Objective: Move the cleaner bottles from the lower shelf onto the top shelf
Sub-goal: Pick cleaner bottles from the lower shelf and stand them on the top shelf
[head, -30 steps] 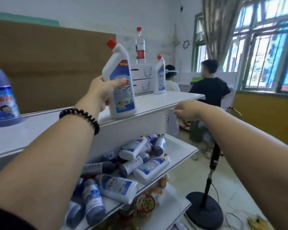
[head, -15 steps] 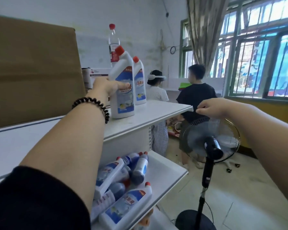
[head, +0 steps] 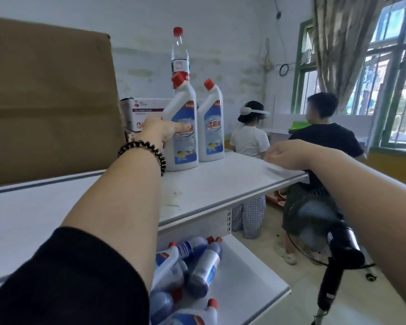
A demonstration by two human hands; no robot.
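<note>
Two white cleaner bottles with red caps stand upright side by side on the white top shelf (head: 220, 184). My left hand (head: 159, 130) grips the nearer cleaner bottle (head: 182, 137), thumb across its label. The second bottle (head: 211, 127) stands just to its right, almost touching it. My right hand (head: 288, 154) hovers at the top shelf's right front edge, fingers loosely curled and holding nothing. Several more cleaner bottles (head: 197, 266) lie in a pile on the lower shelf (head: 251, 277), partly hidden behind my left arm.
A clear water bottle (head: 179, 52) stands on a white carton (head: 141, 113) behind the cleaner bottles. A big cardboard sheet (head: 49, 102) leans at the back left. A standing fan (head: 319, 231) is at the right, with two people (head: 324, 137) beyond it.
My left hand has carried the held bottle rightward along the top shelf and stood it beside the other bottle. My right hand has dropped towards the shelf edge.
</note>
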